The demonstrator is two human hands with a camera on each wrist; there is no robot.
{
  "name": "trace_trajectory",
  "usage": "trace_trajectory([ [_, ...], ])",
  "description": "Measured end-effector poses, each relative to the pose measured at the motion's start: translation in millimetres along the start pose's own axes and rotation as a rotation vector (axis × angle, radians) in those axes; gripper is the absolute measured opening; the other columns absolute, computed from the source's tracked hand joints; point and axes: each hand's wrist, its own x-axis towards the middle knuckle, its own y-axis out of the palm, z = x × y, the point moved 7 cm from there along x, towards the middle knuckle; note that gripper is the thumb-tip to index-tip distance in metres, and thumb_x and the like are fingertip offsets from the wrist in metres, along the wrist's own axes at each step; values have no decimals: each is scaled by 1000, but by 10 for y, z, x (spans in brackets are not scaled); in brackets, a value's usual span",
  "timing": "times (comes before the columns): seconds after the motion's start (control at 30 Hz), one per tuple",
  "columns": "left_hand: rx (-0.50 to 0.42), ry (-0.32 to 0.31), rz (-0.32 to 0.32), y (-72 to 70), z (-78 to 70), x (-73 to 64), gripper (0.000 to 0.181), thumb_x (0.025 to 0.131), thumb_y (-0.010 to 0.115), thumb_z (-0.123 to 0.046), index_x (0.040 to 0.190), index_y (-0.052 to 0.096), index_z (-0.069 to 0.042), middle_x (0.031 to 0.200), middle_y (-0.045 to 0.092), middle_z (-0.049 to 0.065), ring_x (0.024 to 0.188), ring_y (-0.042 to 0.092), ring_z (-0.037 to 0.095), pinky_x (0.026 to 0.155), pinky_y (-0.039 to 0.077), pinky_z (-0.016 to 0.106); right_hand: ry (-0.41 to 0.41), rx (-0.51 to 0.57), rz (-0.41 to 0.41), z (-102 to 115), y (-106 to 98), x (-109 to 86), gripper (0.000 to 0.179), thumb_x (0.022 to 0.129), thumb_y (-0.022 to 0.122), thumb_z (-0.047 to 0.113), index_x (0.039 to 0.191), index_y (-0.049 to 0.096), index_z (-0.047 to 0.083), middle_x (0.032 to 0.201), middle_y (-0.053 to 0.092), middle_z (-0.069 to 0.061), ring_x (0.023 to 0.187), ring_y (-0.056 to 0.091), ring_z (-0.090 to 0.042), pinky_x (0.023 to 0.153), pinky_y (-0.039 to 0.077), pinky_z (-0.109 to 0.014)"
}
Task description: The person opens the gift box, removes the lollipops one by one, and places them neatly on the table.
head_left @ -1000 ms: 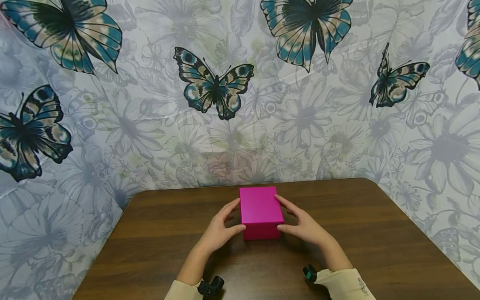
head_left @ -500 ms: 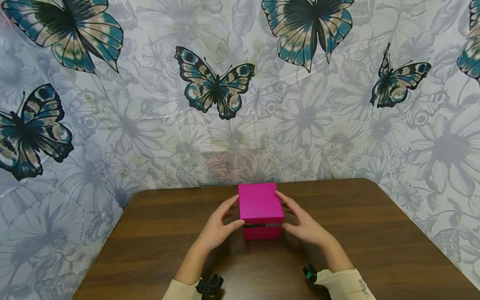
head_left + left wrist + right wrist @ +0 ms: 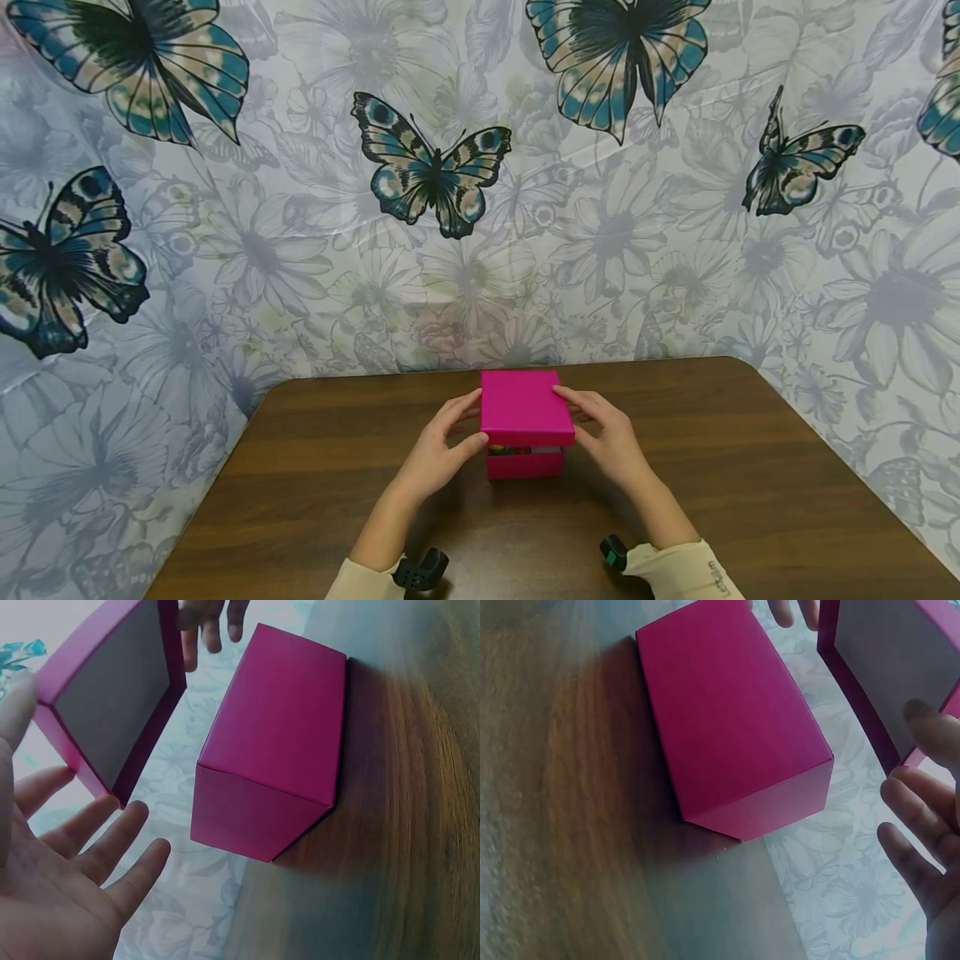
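A pink box lid [image 3: 525,407] is raised above the pink box base [image 3: 525,467], which stands on the table. My left hand [image 3: 437,450] holds the lid's left side, with thumb at the front corner and fingers further back. On the opposite side, my right hand [image 3: 613,440] holds the lid's right edge, thumb near the front corner. Small colourful contents show through the gap between lid and base. The left wrist view shows the lid's pale inside [image 3: 120,690], apart from the base. In the right wrist view the thumb overlaps that inner face.
A brown wooden table [image 3: 322,475] with rounded far corners carries the box near its back edge. Behind it hangs a floral cloth [image 3: 615,250] printed with blue butterflies. Dark bands [image 3: 422,571] are worn at both wrists below cream sleeves.
The lid has come up off the base, opening a gap at the front, and has shifted slightly right. Both hands rose with it; the right thumb moved up to the lid's edge.
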Motion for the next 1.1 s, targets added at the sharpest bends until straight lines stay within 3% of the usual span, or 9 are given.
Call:
trace_trajectory([
  [0.2, 26, 73, 17, 19, -60, 1, 54, 100, 60, -19, 152, 43, -23, 147, 49, 5, 134, 52, 32, 105, 46, 56, 5, -15, -92, 31, -96, -3, 57, 81, 75, -8, 131, 67, 19, 110, 70, -2, 86, 67, -10, 70, 60, -30],
  [0.33, 54, 43, 53, 43, -95, 11, 63, 97, 65, -20, 154, 39, -30, 145, 48, 2, 135, 49, 24, 108, 45, 52, -8, -28, -163, 56, -150, -5, 52, 80, 76, -9, 124, 71, 18, 102, 69, -1, 80, 61, -3, 66, 53, -14],
  [0.43, 81, 31, 61, 49, -104, 12, 68, 95, 68, -20, 154, 36, -34, 144, 47, 2, 135, 46, 22, 109, 42, 48, -20, -1, -185, 70, -162, 3, 47, 78, 78, -6, 120, 73, 16, 98, 68, -1, 78, 57, 1, 65, 50, -10],
  [0.63, 115, 116, -9, 4, -173, 1, 66, 94, 70, -19, 153, 42, -27, 144, 48, 7, 132, 49, 28, 104, 47, 46, -29, 30, -186, 114, -165, 21, 35, 74, 81, -1, 107, 75, 10, 103, 68, -2, 88, 59, 7, 69, 52, -9],
  [0.87, 126, 87, -81, -48, -181, 1, 61, 92, 72, -20, 148, 49, -33, 146, 53, -6, 135, 52, 20, 108, 48, 50, -52, 43, -200, 249, -174, 42, 26, 72, 79, -12, 94, 74, 0, 96, 69, -12, 81, 62, 5, 70, 52, -7],
  [1.1, 72, 78, -137, -68, -187, 0, 54, 90, 74, -17, 141, 57, -25, 135, 65, 1, 117, 66, 22, 102, 52, 52, -18, 113, -178, 556, -243, 87, 13, 82, 71, -12, 81, 66, 0, 82, 62, -8, 70, 53, 0, 60, 49, -13],
])
